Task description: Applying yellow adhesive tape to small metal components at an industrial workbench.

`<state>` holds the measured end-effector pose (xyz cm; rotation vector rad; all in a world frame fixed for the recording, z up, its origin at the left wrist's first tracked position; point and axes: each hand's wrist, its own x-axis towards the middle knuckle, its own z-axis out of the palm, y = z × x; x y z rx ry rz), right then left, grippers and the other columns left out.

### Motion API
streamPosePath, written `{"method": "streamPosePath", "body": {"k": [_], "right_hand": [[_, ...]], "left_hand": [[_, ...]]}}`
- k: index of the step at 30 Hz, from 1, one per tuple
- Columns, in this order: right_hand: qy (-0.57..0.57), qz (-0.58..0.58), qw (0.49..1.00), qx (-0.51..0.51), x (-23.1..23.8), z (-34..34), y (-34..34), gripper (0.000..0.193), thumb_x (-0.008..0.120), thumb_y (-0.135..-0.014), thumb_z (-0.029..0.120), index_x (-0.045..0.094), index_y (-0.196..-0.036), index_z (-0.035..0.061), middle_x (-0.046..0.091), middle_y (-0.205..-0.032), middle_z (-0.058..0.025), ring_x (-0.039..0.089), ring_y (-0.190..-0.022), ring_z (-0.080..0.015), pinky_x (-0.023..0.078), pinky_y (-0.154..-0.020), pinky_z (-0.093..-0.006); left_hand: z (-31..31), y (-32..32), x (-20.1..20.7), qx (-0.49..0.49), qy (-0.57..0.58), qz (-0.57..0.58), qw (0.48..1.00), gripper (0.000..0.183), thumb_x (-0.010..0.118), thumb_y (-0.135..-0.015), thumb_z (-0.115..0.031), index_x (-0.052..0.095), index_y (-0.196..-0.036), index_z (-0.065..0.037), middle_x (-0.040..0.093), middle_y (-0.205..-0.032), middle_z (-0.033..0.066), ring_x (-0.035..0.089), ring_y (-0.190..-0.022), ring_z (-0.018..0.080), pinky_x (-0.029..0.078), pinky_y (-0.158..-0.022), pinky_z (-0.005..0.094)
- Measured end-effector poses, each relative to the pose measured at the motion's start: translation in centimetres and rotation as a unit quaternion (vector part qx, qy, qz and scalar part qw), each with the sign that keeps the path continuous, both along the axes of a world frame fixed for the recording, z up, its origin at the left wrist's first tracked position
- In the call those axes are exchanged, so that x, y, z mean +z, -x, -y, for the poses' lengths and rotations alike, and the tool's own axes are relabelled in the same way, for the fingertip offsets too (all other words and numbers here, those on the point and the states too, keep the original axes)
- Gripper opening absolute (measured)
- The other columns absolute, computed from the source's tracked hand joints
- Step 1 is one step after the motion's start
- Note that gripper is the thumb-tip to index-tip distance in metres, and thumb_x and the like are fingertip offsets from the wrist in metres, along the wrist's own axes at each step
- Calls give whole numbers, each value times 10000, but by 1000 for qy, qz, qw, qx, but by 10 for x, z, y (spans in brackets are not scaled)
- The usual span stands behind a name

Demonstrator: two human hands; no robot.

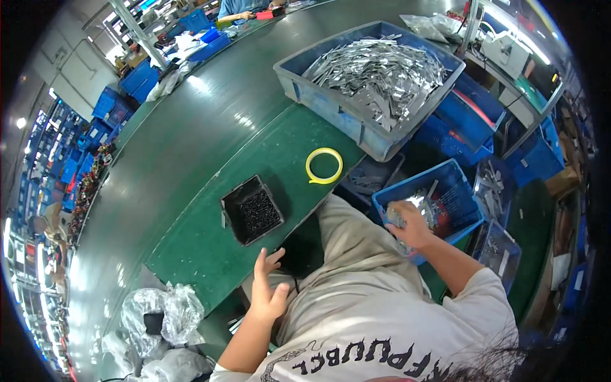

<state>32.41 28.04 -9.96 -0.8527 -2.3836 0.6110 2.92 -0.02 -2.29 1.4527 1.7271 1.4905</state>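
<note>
My right hand (412, 224) is at the near left side of a blue bin (468, 223) beside my leg. Its fingers are curled with the thumb apart from them. Shiny metal shows around the fingertips, and what they hold, if anything, I cannot make out. Loose metal pieces (439, 216) lie in that bin. My left hand (268, 290) hovers above my lap by the table edge, open and holding nothing, fingers apart. Just beyond it, a black box (232, 210) with many small black parts (258, 213) rests on the green table (184, 254).
A roll of yellow tape (311, 172) lies near the table edge. Behind it, a large blue crate (340, 111) holds heaped metal strips (382, 73). Clear plastic bags (181, 312) sit at the near left. More bins (499, 254) stand at right. A co-worker's hand (244, 15) shows far off.
</note>
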Motion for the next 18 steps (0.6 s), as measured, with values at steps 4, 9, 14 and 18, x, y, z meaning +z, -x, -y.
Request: {"method": "streamPosePath", "body": {"k": [4,9,14,18], "right_hand": [[-101,-84,978,-164,4,-34,-37,570,774,-735,113,553,-1251,14,517,-1281,-196,477,-1240,-363,377,-1059,-425],[-280,-173,930,-163,124,-84,13,306,729,-751,-8,634,-1040,22,597,-1104,-147,562,-1071,-336,433,-947,-403],[-234,204,929,-201,203,-161,118,229,686,-803,295,745,-916,105,668,-967,-67,607,-988,-303,442,-838,-455],[-70,395,891,-214,214,-199,158,340,600,-860,337,737,-1057,95,680,-1178,-140,646,-1092,-319,482,-893,-482]], "left_hand": [[0,9,-9,13,-5,4,1000,761,536,-968,-343,159,-1500,50,596,-1237,258,606,-1100,346,467,-952,432],[-4,8,-13,16,28,16,999,652,545,-971,-228,225,-1470,43,660,-1110,214,666,-978,307,508,-887,394],[-6,4,-14,25,138,-76,987,635,624,-909,-80,288,-1437,23,693,-1005,176,690,-851,270,541,-797,360],[-9,9,-8,30,173,-91,980,637,669,-887,-107,336,-1419,1,707,-976,149,700,-811,263,551,-743,356]]}}
